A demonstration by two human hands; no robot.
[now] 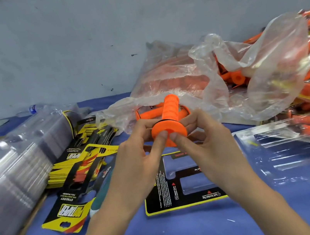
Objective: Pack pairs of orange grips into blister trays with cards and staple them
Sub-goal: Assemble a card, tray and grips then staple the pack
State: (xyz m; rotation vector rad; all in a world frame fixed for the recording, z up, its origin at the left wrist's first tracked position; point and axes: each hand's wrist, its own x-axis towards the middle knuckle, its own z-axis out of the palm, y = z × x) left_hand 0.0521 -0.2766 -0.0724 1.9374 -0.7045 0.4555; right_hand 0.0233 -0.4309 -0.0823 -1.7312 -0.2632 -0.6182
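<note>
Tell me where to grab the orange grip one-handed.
Wrap the ribbed barrel of the orange grip from the right side, beyond the flange. It points away and upward, bare, while the left hand and right hand pinch only the flared end.

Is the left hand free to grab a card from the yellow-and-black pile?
Probably not yet: left hand and right hand both pinch the orange grip. The card pile lies uncovered nearby, so letting go should suffice.

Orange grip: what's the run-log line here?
orange grip: held aloft | left hand: pinches it | right hand: pinches it | card: lying below
</note>
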